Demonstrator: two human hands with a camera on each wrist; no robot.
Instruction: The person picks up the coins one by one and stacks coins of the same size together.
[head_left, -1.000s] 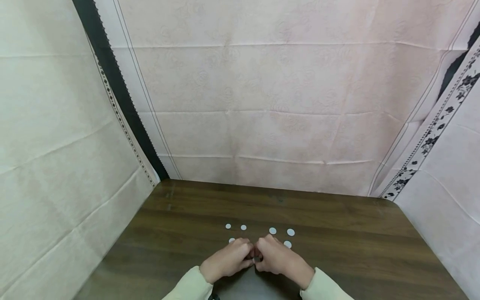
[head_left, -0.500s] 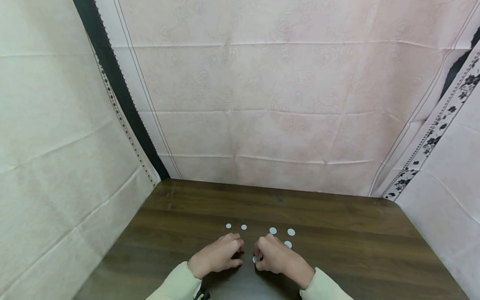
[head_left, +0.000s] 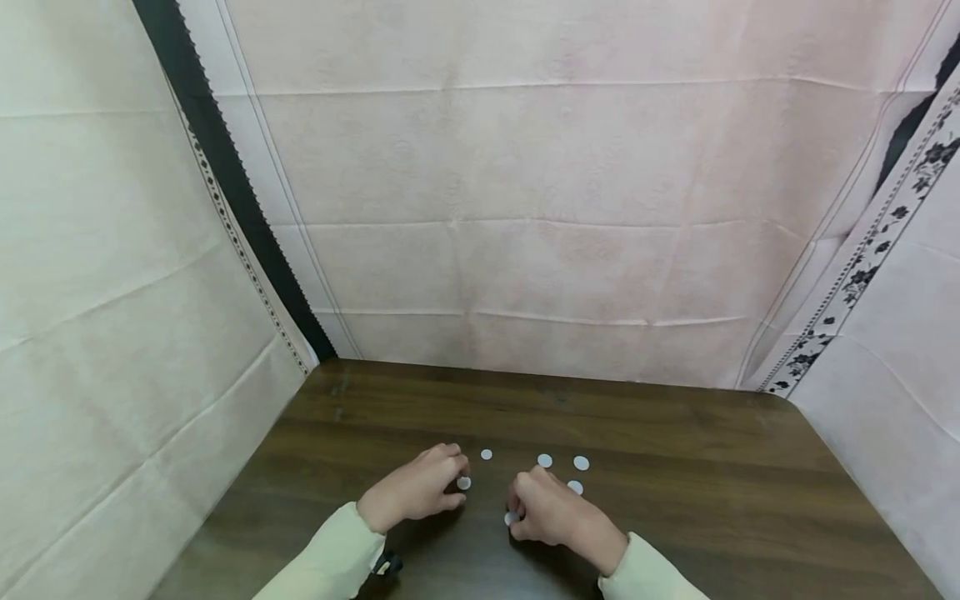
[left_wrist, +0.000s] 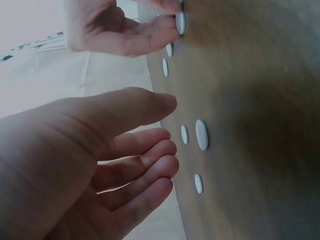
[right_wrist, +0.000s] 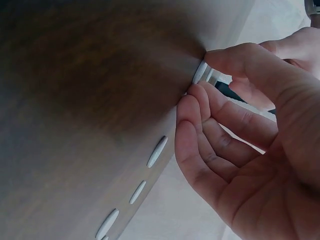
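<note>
My right hand rests low at the tabletop, its thumb and forefinger pinching a small flat white disc by its edges. To the left, my left hand hangs over the table with fingers loosely bent, holding nothing. Between its thumb and fingers in the head view shows a second white disc, lying on the wood. The left wrist view has this hand's fingertips apart from the white discs beside them. One far-left disc is hidden behind the left hand in the head view.
Beyond the hands, more white discs lie on the brown wooden table: one at centre and several farther right. Pale cloth screens stand behind the table and at both sides. A black band is on the left wrist.
My left hand has left the right hand's side and moved left and forward, now covering the far-left disc. The right hand stays in place, its disc now plainly visible.
</note>
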